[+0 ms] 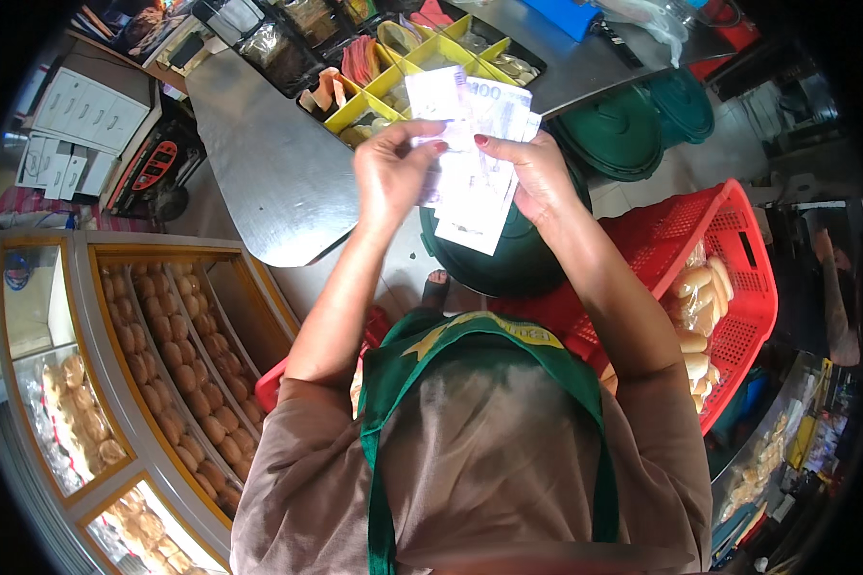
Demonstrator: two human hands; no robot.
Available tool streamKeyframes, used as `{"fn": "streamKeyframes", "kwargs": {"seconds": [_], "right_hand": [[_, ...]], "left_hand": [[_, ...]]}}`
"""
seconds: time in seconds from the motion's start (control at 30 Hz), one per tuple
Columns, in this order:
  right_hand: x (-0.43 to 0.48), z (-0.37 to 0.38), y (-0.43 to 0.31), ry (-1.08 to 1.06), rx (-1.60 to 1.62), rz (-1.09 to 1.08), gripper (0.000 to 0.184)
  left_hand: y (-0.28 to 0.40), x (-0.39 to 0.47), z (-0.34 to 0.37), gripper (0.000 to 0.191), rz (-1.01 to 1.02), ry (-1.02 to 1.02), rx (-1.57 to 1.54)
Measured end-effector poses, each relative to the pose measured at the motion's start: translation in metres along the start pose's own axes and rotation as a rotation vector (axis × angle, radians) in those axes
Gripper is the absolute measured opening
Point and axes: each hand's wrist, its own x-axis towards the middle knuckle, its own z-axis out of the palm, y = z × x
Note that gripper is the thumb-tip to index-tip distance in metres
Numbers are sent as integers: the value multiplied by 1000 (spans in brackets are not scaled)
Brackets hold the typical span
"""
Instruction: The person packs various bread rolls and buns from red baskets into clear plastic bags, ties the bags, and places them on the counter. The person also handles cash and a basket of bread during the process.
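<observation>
Before my chest I hold several banknotes [478, 190], pale violet and partly washed out by glare. My left hand [392, 172] pinches their left edge between thumb and fingers. On the other side, the thumb of my right hand [543, 176] presses on their face while its fingers go behind and are hidden. The notes overlap unevenly, and I cannot tell how many there are. Just beyond them sits a yellow divided cash tray [369, 103]. Its compartments hold coins [514, 68] and folded reddish notes [360, 61]. The banknotes cover part of its near side.
The tray stands on a steel table [280, 165]. Green lidded bins [608, 133] stand right of it; another bin [507, 269] is below my hands. By my right arm is a red crate [759, 309] with bread [697, 295]. Left stands a bread display case [79, 302]. Someone's arm [838, 309] shows far right.
</observation>
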Motion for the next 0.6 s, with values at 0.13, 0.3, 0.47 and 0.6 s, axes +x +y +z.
{"fn": "streamKeyframes", "kwargs": {"seconds": [0.13, 0.3, 0.47, 0.6], "right_hand": [[35, 16, -3, 47, 4, -5, 36], [67, 34, -6, 45, -53, -89, 35], [74, 56, -3, 68, -182, -215, 32], [76, 63, -3, 79, -246, -184, 32]], "left_hand": [[-2, 26, -62, 11, 51, -34, 303], [11, 40, -102, 6, 577, -22, 640], [10, 53, -79, 10, 117, -235, 80], [-1, 69, -49, 10, 95, -99, 155]]}}
